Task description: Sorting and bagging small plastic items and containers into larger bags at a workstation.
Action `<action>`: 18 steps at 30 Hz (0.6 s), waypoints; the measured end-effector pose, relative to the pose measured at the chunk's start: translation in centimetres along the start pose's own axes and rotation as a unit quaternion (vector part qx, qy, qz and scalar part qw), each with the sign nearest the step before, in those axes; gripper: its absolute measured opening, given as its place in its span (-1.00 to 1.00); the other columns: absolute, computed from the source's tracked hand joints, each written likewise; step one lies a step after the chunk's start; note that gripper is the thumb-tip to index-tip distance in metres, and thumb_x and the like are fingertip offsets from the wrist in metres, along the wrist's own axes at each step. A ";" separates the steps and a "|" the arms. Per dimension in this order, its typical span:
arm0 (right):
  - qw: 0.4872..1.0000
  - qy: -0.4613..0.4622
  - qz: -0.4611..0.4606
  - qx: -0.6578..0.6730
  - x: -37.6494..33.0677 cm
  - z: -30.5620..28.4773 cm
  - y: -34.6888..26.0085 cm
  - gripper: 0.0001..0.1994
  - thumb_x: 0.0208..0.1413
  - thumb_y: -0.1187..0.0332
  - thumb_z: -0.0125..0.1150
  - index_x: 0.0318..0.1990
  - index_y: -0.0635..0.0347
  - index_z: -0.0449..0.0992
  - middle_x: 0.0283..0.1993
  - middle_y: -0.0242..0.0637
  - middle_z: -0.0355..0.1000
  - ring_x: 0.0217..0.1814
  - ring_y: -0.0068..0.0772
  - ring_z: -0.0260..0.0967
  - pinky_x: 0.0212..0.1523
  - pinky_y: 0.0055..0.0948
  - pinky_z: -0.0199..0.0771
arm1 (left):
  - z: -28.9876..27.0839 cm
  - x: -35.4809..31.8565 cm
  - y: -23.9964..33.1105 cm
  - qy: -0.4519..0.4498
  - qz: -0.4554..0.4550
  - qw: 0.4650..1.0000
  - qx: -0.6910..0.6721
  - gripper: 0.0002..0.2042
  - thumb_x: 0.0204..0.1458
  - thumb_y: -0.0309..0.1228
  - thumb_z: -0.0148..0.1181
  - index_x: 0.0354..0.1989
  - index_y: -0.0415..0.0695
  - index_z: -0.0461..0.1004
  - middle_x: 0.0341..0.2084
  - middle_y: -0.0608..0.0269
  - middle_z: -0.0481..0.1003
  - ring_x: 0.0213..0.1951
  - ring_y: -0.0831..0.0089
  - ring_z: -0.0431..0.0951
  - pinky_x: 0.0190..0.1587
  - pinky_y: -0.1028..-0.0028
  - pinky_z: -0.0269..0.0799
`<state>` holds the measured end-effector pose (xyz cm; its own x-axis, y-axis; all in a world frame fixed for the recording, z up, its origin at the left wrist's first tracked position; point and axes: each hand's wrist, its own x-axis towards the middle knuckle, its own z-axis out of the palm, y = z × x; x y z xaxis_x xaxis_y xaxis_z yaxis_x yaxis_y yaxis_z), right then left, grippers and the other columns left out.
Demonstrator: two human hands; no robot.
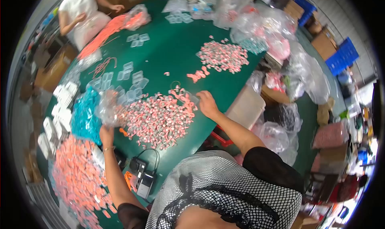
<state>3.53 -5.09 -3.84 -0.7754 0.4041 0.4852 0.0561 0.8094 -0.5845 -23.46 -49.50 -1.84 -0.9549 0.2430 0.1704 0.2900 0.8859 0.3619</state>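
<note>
At the left edge of the pile of small pink-and-grey pieces (158,118), my left hand (106,136) is closed at the lower end of a clear plastic bag (108,107). Its fingertips are partly hidden against the plastic. Across the pile, my right hand (207,104) has its fingers bent around a small clear plastic piece (193,98), which touches the pile's right edge. A teal plastic bag (86,114) lies left of the clear bag. Several flat clear plastic boxes (136,82) are scattered behind the pile.
Orange-pink pieces (76,173) heap up at the near left, beside white boxes (62,104). A black device with a cable (144,185) sits near my left forearm. Farther off are a second pile (224,56), stuffed clear bags (248,24) and another person (82,12) handling orange cords.
</note>
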 end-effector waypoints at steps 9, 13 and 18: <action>0.999 0.004 0.043 0.023 0.1 -1.0 -0.7 -0.69 -0.17 0.63 -0.06 -0.19 0.19 0.36 -0.16 -0.17 0.26 -0.07 -0.09 0.21 -0.07 -0.27 0.31 | -9.4 -1.0 2.8 -0.187 -0.104 0.940 -0.267 -0.62 -0.06 -0.27 0.15 -0.12 -0.27 0.41 -0.36 0.24 0.46 -0.38 0.54 0.44 -0.42 0.60 0.28; 0.999 0.007 0.041 0.018 -0.1 -1.2 -0.7 -0.69 -0.17 0.63 -0.05 -0.19 0.19 0.35 -0.16 -0.17 0.25 -0.07 -0.09 0.21 -0.08 -0.27 0.31 | -11.3 3.1 -0.3 -0.029 -0.170 0.929 -0.327 -0.50 -0.08 -0.17 0.18 -0.02 -0.25 0.34 -0.30 0.14 0.45 -0.30 0.48 0.43 -0.30 0.51 0.32; 0.999 0.001 0.034 0.016 -0.2 -0.6 -0.4 -0.70 -0.18 0.62 -0.05 -0.20 0.20 0.36 -0.15 -0.14 0.26 -0.06 -0.08 0.22 -0.06 -0.25 0.30 | -6.6 4.1 -4.3 0.087 0.012 0.980 0.177 -0.57 -0.13 -0.26 0.19 -0.06 -0.19 0.36 -0.21 -0.06 0.40 -0.19 0.05 0.42 -0.15 0.23 0.34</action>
<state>4.01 -5.19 -3.32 -0.7698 0.4583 0.4443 0.0881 0.7657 -0.6371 -28.25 -54.93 3.38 -0.9141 0.2206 0.3404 0.2420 0.9700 0.0213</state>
